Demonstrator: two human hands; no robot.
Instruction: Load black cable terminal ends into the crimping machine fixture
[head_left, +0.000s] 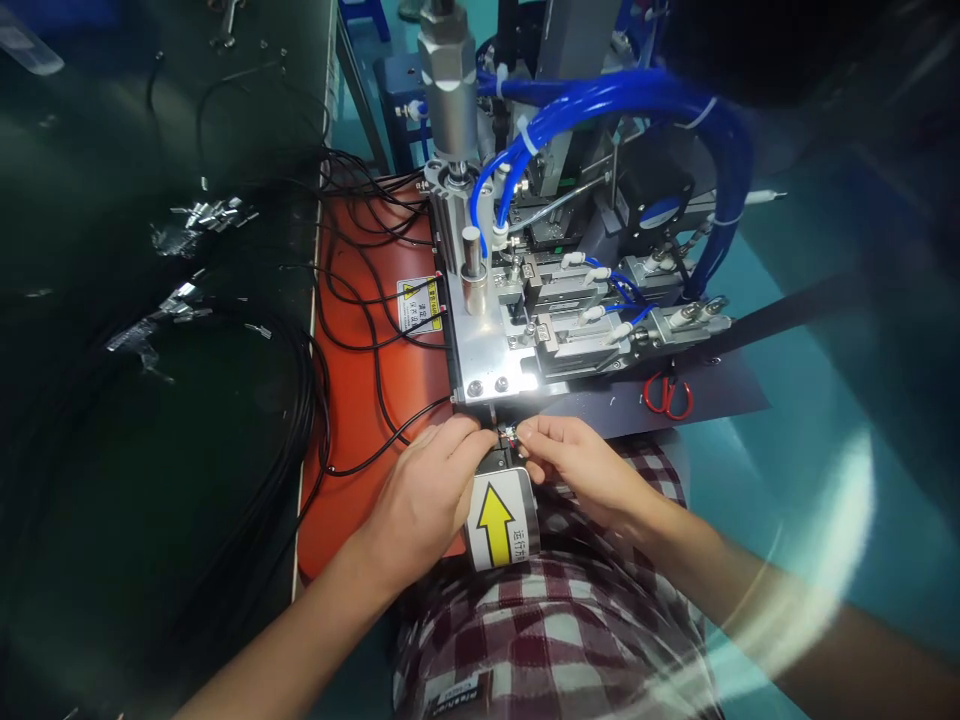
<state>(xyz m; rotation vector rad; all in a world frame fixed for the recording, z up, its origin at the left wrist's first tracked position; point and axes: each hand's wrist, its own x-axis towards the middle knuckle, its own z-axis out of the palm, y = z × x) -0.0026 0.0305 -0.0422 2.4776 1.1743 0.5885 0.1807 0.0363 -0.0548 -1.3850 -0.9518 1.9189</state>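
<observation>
Right fingers (529,436) are pinched on a part (511,434), seemingly unfinished; left fingers (484,438) are set beside it, grip unclear; cables (306,390) are laid, clips (214,214) left loose.

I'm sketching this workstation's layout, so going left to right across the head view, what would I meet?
Loose silvery metal pieces on the dark work surface, then the left hand, the small piece at the fingertips, the right hand, and the red-handled scissors.
</observation>
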